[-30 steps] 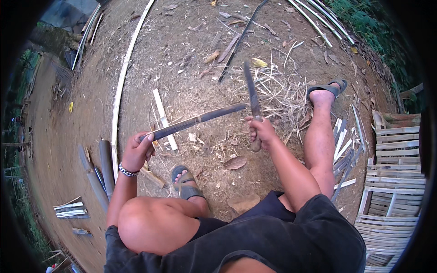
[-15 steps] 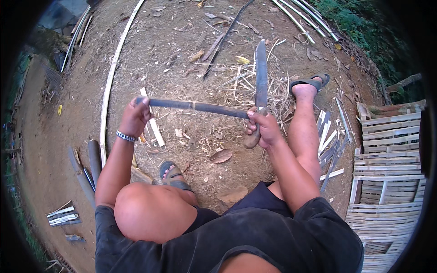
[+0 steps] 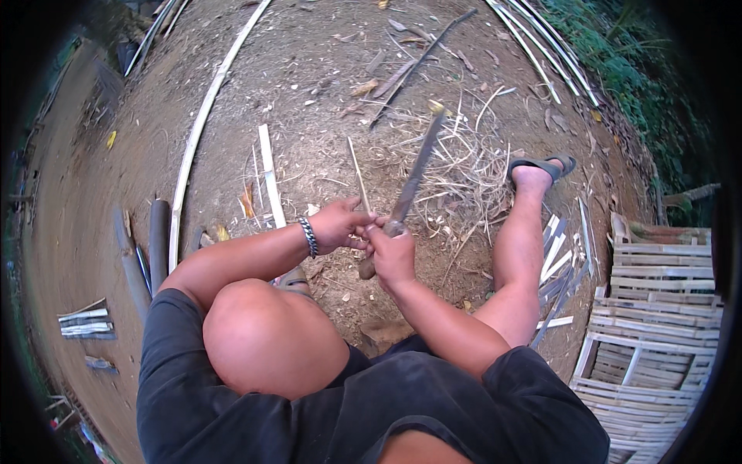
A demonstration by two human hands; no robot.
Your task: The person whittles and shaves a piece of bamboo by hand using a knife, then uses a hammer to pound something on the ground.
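My right hand (image 3: 393,257) is closed round the handle of a machete (image 3: 418,167), whose long blade points away and a little to the right. My left hand (image 3: 338,226) meets the right one in front of my knees, its fingers closed on a bamboo strip (image 3: 358,172). The strip appears narrow, seen nearly edge-on, and points away from me, left of the blade. Its near end is hidden among my fingers. Whether the right fingertips also pinch the strip is hard to make out.
Curly bamboo shavings (image 3: 464,166) lie beyond the machete. A pale strip (image 3: 271,176) and a long pole (image 3: 202,116) lie to the left. Split pieces (image 3: 553,255) are beside my right leg, near a slatted bamboo panel (image 3: 657,305). Dark bamboo lengths (image 3: 158,241) lie at left.
The bamboo strip has swung from lying crosswise between my hands to pointing away. My left hand has moved right to meet the right hand, which has shifted left and nearer with the machete.
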